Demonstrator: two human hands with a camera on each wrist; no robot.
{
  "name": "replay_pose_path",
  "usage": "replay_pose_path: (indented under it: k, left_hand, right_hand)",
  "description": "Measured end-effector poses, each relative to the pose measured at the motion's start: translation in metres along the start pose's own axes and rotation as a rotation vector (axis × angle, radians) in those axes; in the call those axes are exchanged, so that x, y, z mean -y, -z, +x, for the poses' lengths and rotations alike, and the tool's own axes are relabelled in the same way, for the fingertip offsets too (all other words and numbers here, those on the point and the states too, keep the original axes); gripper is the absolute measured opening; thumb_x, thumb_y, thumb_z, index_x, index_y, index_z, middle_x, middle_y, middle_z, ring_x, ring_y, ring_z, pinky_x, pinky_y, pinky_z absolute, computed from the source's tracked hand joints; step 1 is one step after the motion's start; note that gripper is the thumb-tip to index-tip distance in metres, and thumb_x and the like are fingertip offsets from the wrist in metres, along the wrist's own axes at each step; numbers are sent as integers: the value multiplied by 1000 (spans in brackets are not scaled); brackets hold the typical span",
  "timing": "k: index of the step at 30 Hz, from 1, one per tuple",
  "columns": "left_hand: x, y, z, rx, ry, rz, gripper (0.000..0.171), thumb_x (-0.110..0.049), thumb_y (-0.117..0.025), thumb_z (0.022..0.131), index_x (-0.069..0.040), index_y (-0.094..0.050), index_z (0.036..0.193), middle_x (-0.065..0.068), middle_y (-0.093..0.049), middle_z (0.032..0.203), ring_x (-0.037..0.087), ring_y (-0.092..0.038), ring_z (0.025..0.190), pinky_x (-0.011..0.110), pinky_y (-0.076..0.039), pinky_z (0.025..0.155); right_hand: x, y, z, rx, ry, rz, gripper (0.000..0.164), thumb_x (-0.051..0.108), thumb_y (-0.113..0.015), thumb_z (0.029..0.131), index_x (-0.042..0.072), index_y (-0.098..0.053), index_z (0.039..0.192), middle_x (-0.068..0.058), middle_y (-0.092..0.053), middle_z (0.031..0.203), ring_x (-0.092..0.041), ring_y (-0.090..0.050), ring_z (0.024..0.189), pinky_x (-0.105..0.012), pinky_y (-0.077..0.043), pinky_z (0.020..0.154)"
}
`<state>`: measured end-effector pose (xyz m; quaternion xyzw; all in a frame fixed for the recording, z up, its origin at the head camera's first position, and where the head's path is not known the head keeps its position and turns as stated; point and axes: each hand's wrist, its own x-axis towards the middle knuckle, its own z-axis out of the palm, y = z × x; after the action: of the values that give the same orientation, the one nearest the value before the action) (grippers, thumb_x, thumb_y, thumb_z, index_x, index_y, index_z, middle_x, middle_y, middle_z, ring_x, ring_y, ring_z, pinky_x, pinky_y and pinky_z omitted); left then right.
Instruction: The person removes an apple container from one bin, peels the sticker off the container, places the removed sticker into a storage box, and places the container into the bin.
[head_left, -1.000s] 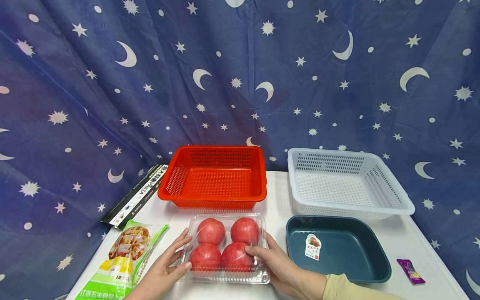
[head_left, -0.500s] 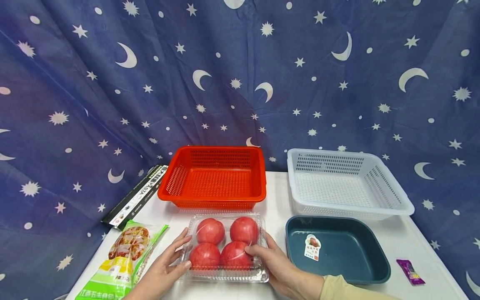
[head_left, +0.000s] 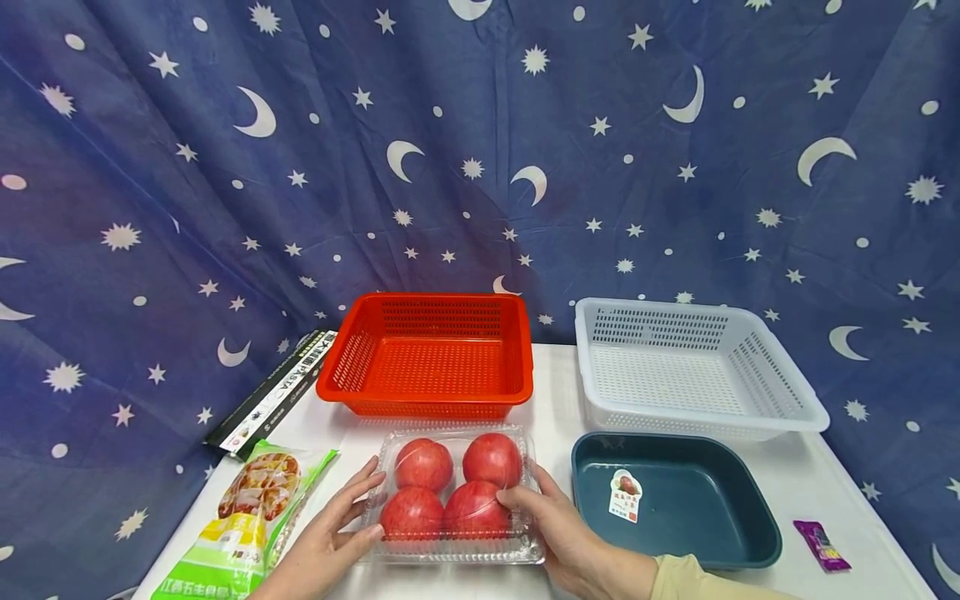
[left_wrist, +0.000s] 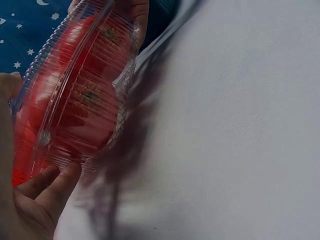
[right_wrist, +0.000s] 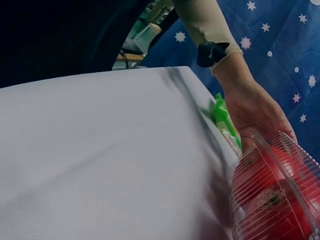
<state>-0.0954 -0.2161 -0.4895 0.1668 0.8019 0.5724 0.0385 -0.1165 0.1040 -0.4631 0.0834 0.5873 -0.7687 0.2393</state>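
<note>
A clear plastic clamshell box [head_left: 465, 552] holds several round red fruits [head_left: 423, 464] that look like apples. My left hand [head_left: 330, 533] grips its left side, thumb at the near corner and fingers along the edge. At the right side, my right hand [head_left: 562, 537] grips it with the thumb over the lid. In the left wrist view the box [left_wrist: 75, 95] hangs just above the white table, its shadow below. The right wrist view shows the left hand [right_wrist: 255, 112] against the box's far end. The right hand's fingers beneath the box are hidden.
Behind the box stands a red basket [head_left: 327, 387], with a white basket [head_left: 697, 419] to its right. A dark teal basin [head_left: 697, 500] and a purple packet [head_left: 822, 544] are at right. At left lie a green food bag [head_left: 247, 525] and a black pasta box [head_left: 273, 396].
The clamshell box and my right hand have shifted very slightly to the right. My left hand has stayed nearly still, and both hands keep their hold.
</note>
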Motion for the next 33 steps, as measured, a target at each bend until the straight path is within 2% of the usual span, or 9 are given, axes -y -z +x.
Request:
replay_pose_path:
  k: [4, 6, 12, 15, 19, 26, 30, 31, 33]
  left_hand:
    - [-3, 3, 2, 36, -138, -20, 61, 1, -61, 100, -2, -37, 156, 25, -19, 165, 13, -54, 130, 32, -56, 92]
    - [-5, 5, 3, 49, -180, -33, 61, 4, -57, 101, -3, -34, 157, 21, -21, 166, 12, -54, 131, 31, -55, 93]
    - [-13, 15, 8, 13, -224, -57, 58, 8, -48, 103, -1, -31, 158, -4, -30, 165, 8, -54, 130, 25, -51, 96]
    - [-14, 21, 12, -22, -219, -51, 58, 8, -47, 104, -4, -32, 159, -9, -34, 162, 9, -54, 131, 25, -52, 97]
    - [-15, 30, 19, -90, -190, 21, 57, 2, -53, 104, -12, -38, 158, -10, -41, 157, 10, -54, 132, 21, -50, 97]
    - [-20, 47, 32, -162, -170, 120, 56, -7, -60, 104, -15, -41, 156, 9, -41, 158, 6, -48, 136, 17, -42, 105]
    - [-24, 57, 39, -208, -141, 228, 58, -14, -63, 103, -18, -41, 157, 10, -40, 159, 21, -44, 140, 12, -35, 107]
    - [-24, 59, 41, -218, -127, 255, 58, -16, -63, 103, -20, -41, 157, 8, -41, 160, 26, -43, 141, 14, -35, 107]
    - [-25, 64, 45, -231, -102, 289, 58, -19, -64, 103, -24, -41, 157, 5, -40, 161, 38, -39, 142, 29, -37, 112]
  right_hand:
    - [6, 1, -6, 3, 11, 7, 95, 24, -68, 90, 13, -10, 164, -29, -39, 149, -35, -52, 123, -42, -51, 98]
    - [11, 1, -8, 0, 10, -4, 95, 26, -68, 91, 12, -8, 164, -29, -37, 150, -36, -51, 124, -42, -51, 98]
    - [26, 4, -12, 10, 9, -15, 89, 29, -65, 94, 13, -12, 163, -24, -43, 147, -35, -52, 121, -42, -53, 94]
    - [34, 6, -14, 10, 16, -8, 86, 29, -65, 94, 16, -14, 163, -22, -47, 145, -33, -55, 118, -41, -54, 93]
    - [45, 9, -16, -14, 33, -23, 83, 29, -66, 93, 19, -19, 161, -20, -49, 144, -32, -57, 117, -41, -56, 92]
    - [63, 15, -17, -39, 62, -31, 76, 29, -65, 92, 26, -27, 158, -18, -50, 143, -32, -56, 118, -41, -56, 91]
    - [73, 20, -16, -42, 83, -10, 72, 29, -65, 92, 26, -30, 156, -16, -49, 142, -32, -53, 119, -42, -55, 90]
    - [76, 21, -16, -43, 87, -4, 72, 29, -64, 92, 26, -30, 155, -16, -48, 142, -32, -52, 120, -42, -55, 90]
    - [80, 24, -15, -43, 93, 7, 72, 29, -64, 92, 25, -30, 155, -16, -48, 142, -33, -52, 120, -42, -55, 90]
